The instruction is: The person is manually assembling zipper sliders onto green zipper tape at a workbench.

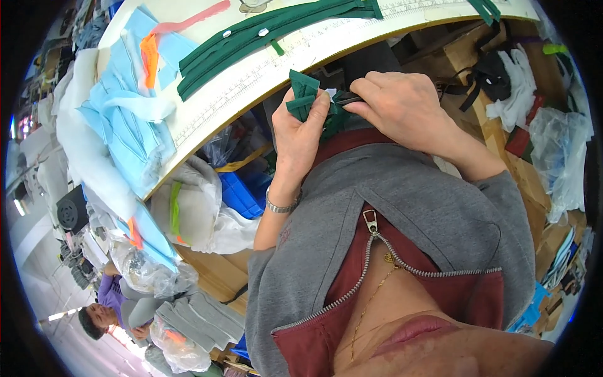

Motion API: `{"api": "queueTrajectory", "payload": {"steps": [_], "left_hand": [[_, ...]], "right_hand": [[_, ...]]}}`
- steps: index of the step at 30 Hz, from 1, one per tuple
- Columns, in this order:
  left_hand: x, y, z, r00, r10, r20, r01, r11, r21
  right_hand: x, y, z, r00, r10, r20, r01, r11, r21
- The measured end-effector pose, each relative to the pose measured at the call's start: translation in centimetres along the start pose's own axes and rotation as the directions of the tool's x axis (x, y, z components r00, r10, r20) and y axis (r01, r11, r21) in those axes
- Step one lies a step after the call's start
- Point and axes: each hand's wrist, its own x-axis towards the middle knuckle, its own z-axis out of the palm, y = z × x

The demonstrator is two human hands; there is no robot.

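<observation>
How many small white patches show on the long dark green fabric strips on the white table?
2. The left white patch sits toward the left end of the green strips; the right white patch sits nearer their middle. Any underneath would be hidden.

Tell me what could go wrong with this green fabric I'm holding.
The dark tool in your right hand works close to your left hand; a slip might nick its fingers or damage the green fabric. You're also holding that fabric off the table, so, if dropped, it could fall toward the clutter around the blue bin.
</observation>
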Motion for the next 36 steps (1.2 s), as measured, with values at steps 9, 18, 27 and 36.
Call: {"api": "queueTrajectory", "payload": {"steps": [9, 18, 27, 36], "left_hand": [[-0.3, 0.3, 0.5, 0.99, 0.132, -0.053, -0.116, 0.965, 0.234], [-0.5, 0.0, 0.9, 0.982, 0.148, -0.121, -0.114, 0.962, 0.248], [-0.4, -0.6, 1.2, 0.963, 0.228, -0.143, -0.166, 0.921, 0.352], [0.0, -2.9, 0.5, 0.987, -0.052, -0.154, 0.05, 0.999, -0.016]], "right_hand": [[0.2, 0.0, 0.7, 0.999, -0.043, 0.023, 0.043, 0.999, -0.017], [0.4, 0.2, 1.3, 0.995, -0.099, -0.031, 0.097, 0.993, -0.062], [0.5, 0.3, 1.7, 0.994, -0.105, 0.025, 0.105, 0.994, -0.024], [0.3, 1.9, 4.6, 0.988, 0.014, 0.154, -0.064, 0.944, 0.323]]}}
